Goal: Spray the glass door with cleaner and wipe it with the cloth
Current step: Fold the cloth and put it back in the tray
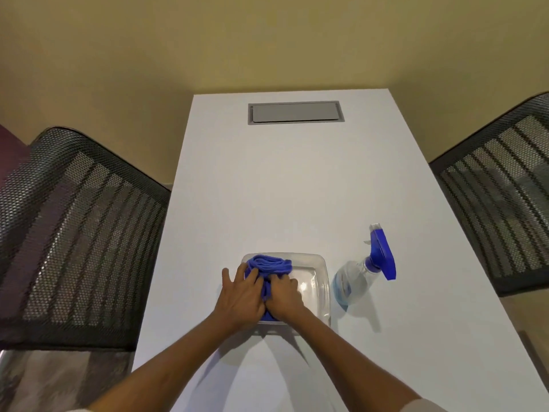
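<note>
A bunched blue cloth lies in the left half of a clear plastic tray on the white table. My left hand rests on the cloth's left side with fingers spread. My right hand presses on the cloth's near right part, fingers curled over it. A clear spray bottle with a blue trigger head lies on its side just right of the tray, untouched. No glass door is in view.
Black mesh office chairs stand at the table's left and right sides. A grey cable hatch is set in the table's far end, near a beige wall.
</note>
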{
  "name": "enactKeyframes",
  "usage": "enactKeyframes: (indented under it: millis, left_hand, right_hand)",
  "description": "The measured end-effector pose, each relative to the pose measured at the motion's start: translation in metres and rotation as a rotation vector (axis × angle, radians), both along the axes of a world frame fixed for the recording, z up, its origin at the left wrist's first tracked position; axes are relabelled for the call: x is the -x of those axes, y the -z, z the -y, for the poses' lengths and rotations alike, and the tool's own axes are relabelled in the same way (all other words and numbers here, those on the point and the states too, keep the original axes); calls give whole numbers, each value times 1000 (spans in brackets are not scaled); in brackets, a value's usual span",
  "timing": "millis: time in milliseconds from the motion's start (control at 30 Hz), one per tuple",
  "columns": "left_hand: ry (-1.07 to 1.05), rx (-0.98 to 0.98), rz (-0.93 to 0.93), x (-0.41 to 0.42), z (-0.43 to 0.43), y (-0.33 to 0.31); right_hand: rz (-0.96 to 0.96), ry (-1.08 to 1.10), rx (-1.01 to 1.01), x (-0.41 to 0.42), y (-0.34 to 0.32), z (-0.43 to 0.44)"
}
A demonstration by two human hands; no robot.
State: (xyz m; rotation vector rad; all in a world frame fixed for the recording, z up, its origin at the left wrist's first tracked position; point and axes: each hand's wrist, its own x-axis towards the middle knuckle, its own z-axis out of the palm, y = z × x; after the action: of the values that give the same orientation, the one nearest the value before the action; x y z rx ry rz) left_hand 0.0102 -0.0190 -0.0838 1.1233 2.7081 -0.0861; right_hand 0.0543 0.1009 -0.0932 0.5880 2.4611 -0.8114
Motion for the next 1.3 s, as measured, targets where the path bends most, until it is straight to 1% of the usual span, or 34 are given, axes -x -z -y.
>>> enactKeyframes:
  millis: [67,133,167,267,333,433,533,600,667,767,900,1100,1300]
  left_hand:
    - [-1,41,26,0,0,5]
    - [-8,26,15,-1,-3,3]
    - [-14,6,-9,-2,-6,0]
    - [-49,-66,-87,-11,-17,-9]
    - [-75,-96,-107,-13,-23,-9]
    - [-83,-61,-56,-12,-26,-3]
    - [-39,-51,-8,-11,-26,0]
    - [8,-44,12,-10,-26,1]
    - [28,-36,25,-9,-27,2]
    - [24,-14,34,-9,-28,5]
    - [-18,-1,27,-10,-28,6]
    - [-90,-10,7,-12,-26,7]
    - [-128,-61,2,-18,-13,6]
  right_hand:
    - [30,-48,35,-1,0,-4]
    - [-28,-5,45,-3,-9,-9]
    - [-86,46,49,-6,-17,-12]
    - [-314,311,64,-27,-35,-18]
    - [-426,511,17,-49,-48,-21]
    - [-520,777,-161,-81,-61,-27]
    - [-598,1017,-207,-101,-57,-38]
    - [-609,1119,-228,-106,-52,-51]
    - [-601,1145,-172,-104,-51,-65]
    - [-631,1073,-67,-97,-51,-81]
    - [-668,992,23,-93,-48,-90]
    - [-653,1008,223,-91,-49,-91]
    - [-699,988,203,-95,-70,-91]
